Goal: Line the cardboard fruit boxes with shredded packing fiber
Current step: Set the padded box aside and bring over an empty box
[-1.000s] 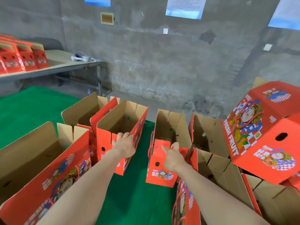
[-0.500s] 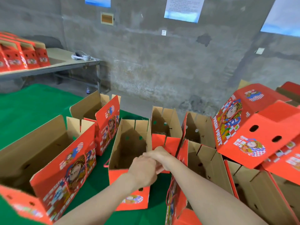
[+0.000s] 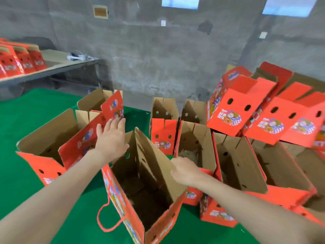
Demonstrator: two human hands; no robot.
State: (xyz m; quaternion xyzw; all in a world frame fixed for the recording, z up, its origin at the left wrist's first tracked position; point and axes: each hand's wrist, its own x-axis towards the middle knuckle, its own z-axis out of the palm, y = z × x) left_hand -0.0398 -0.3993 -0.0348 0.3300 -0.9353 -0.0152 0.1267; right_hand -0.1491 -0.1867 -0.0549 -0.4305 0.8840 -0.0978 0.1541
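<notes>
cardboard centre box is standing open and is showing no fiber inside. shredded fiber is lying in the lined box just behind its right flap. the left box beside it is looking unlined, so most lining is remaining. left hand is hovering above the centre box's left wall, fingers spread wide. right hand is sitting at its right flap, and its finger state cannot be told.

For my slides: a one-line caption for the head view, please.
Left hand and right hand at an open fruit box; shredded fiber lies in the next box.
</notes>
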